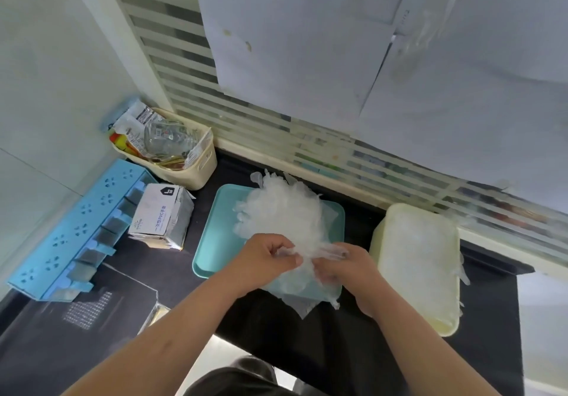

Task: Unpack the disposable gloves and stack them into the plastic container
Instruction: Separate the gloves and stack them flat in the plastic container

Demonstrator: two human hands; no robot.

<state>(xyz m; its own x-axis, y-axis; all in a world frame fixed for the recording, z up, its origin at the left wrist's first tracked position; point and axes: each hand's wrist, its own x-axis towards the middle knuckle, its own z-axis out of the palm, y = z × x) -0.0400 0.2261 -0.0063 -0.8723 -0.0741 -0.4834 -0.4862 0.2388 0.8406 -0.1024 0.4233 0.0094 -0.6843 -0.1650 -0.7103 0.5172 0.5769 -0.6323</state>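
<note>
Over the near edge of the teal tray (212,242), both hands are pinching one clear glove (310,252) by its cuff. Left hand (267,257) and right hand (347,268) are closing on it from either side, wrists bent inward, forearms converging. Just beyond the grip the loose glove pile (282,211) is lying; right of it the pale container (418,260) is sitting, already holding gloves. Risk: clinging film is likely dragging neighbouring gloves along, spilling them onto the dark counter (338,340).

Looks like my work counter in a shop or small eatery: dark countertop (307,334), frosted striped partition (190,66) papered over, snack-packet bin (196,165), glove box (159,214).
</note>
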